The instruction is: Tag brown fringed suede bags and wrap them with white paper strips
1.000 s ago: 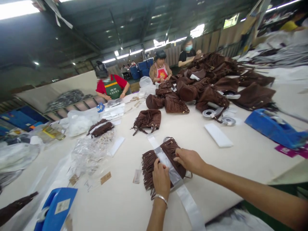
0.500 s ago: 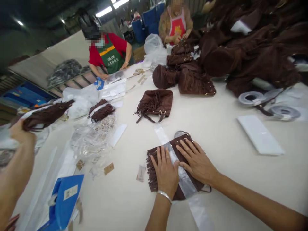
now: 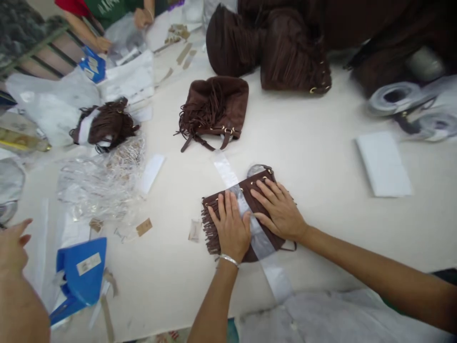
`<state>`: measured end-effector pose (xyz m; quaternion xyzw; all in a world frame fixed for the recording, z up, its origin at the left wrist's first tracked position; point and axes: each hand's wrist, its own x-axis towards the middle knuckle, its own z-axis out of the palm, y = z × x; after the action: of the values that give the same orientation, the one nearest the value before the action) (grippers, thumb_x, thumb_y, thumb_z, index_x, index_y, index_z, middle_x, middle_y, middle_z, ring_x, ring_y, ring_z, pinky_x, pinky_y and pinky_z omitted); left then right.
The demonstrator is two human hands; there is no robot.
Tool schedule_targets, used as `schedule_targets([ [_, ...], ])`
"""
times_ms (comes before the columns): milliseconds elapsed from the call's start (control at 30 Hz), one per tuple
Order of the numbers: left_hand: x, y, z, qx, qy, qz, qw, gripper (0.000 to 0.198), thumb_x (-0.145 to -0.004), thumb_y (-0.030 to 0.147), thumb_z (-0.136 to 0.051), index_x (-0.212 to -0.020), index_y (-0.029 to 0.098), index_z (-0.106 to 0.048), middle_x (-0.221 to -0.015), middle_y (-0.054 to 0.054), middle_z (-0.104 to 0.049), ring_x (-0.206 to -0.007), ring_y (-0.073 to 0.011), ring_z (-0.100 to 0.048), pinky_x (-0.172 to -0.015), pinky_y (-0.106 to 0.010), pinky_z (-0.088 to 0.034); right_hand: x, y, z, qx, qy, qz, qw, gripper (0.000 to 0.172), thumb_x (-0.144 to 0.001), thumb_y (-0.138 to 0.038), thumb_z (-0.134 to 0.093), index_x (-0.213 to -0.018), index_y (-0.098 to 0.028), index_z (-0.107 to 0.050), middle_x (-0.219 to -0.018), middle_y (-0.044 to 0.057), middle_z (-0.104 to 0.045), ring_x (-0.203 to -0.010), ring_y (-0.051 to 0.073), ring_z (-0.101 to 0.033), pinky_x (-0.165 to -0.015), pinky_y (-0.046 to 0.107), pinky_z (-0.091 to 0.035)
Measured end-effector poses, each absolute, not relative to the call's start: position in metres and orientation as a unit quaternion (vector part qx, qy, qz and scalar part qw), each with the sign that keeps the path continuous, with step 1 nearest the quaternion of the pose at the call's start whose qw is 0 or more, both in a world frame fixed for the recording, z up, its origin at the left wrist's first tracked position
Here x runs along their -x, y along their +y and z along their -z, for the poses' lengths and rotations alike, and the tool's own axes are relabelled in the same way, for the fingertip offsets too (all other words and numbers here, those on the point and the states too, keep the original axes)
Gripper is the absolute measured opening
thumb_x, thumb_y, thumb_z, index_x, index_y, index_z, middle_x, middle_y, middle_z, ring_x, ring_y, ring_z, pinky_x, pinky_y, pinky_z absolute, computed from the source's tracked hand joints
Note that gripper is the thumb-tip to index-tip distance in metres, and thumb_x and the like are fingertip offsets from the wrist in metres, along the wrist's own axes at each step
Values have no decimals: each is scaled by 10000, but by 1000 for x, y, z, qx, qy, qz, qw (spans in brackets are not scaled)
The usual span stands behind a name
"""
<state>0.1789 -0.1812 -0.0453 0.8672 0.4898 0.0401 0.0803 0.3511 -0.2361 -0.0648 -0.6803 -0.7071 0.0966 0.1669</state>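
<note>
A dark brown fringed bag (image 3: pixel 262 238) lies flat in front of me, gold rings along its top edge. Across its middle runs a translucent plastic strip (image 3: pixel 223 167), its ends reaching past the bag onto the table. My left hand (image 3: pixel 233 229), a silver bracelet at its wrist, rests flat on the fringed left part with fingers stretched. On the right part, my right hand (image 3: pixel 280 209) lies flat too, fingers spread. Both hands are open, pressing against the bag without gripping. Just left of the bag is a small clear packet (image 3: pixel 194 230).
Another brown fringed bag (image 3: pixel 221 107) lies beyond, with stuffed bags (image 3: pixel 294 52) behind it. Plastic rolls (image 3: pixel 394 97) and a white folded sheet (image 3: pixel 383 164) are at right. A blue tape dispenser (image 3: pixel 84 271), crumpled plastic (image 3: pixel 100 186) and a co-worker's hand (image 3: pixel 12 247) are at left.
The view has tilted down. My hands stay flat on the bag in nearly the same place. The co-worker's hand at left no longer holds the brown fringed piece, which lies elsewhere or out of sight.
</note>
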Motion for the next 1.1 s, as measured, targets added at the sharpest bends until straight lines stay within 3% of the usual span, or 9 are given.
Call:
schedule_targets([
  [267,-161,-204,26,-865,487,-104,65,534,-1005,331,-262,-1515,175,-225,-1605,-71,-185,-1489,-203,-96,-1206,-495,-71,-341,-253,33,703,-686,-43,182,588,-995,-473,-359,-1484,-147,-364,-1550,139,-313,-1443,313,-202,-1154,505,-169],
  [433,-146,-226,36,-869,482,-96,52,526,-989,341,-335,-1497,212,-286,-1600,-61,-197,-1489,-220,-96,-1197,-528,-83,-329,-266,44,661,-730,-24,173,583,-986,-489,-387,-1496,-210,-347,-1588,101,-226,-1460,321,-146,-1160,539,-117],
  [633,-142,-231,46,-865,487,-101,63,557,-980,313,-344,-1515,204,-235,-1601,-59,-188,-1491,-215,-71,-1205,-512,-83,-333,-267,62,651,-740,-32,168,616,-971,-483,-420,-1519,-235,-285,-1610,77,-143,-1477,297,-70,-1170,534,-106],
  [867,-145,-228,53,-857,490,-148,60,509,-973,293,-360,-1472,197,-340,-1583,-76,-253,-1485,-228,-127,-1202,-524,-105,-335,-269,67,633,-752,7,183,584,-970,-447,-425,-1497,-212,-333,-1595,97,-209,-1464,308,-140,-1149,535,-177],
  [1000,-132,-240,39,-812,500,-258,153,484,-964,283,-393,-1439,189,-389,-1566,-101,-302,-1477,-232,-169,-1198,-525,-123,-348,-254,34,622,-759,22,188,611,-986,-503,-361,-1485,-151,-339,-1522,138,-368,-1414,291,-282,-1121,482,-257],
  [1100,-118,-276,30,-614,548,-421,382,401,-924,349,-515,-1303,219,-538,-1486,-106,-431,-1433,-231,-292,-1194,-455,-203,-359,-219,4,612,-777,-2,149,600,-992,-525,-310,-1428,-128,-419,-1450,162,-463,-1358,294,-375,-1096,448,-292],
])
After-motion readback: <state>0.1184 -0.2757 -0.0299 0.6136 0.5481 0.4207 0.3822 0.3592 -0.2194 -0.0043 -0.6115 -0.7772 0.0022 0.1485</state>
